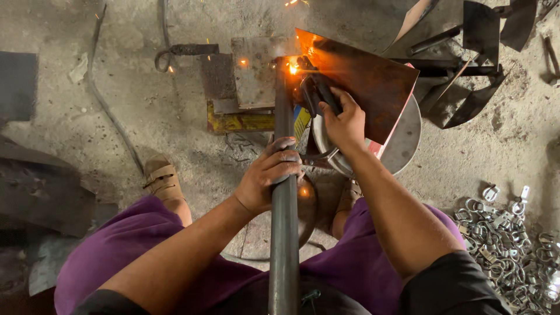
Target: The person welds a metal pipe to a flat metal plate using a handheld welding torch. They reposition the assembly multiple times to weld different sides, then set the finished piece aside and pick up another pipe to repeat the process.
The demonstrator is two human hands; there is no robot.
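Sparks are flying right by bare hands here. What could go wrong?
Sparks burst where the steel pipe meets the rusty plate. The left hand gripping the pipe and the right hand on the black welding holder are bare, so burns seem likely. Sparks scatter over the floor near a sandalled foot, which could also get burnt.

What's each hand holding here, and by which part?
Left hand wraps the dark steel pipe mid-length. Right hand grips the black welding electrode holder by its handle, at the sparking joint.
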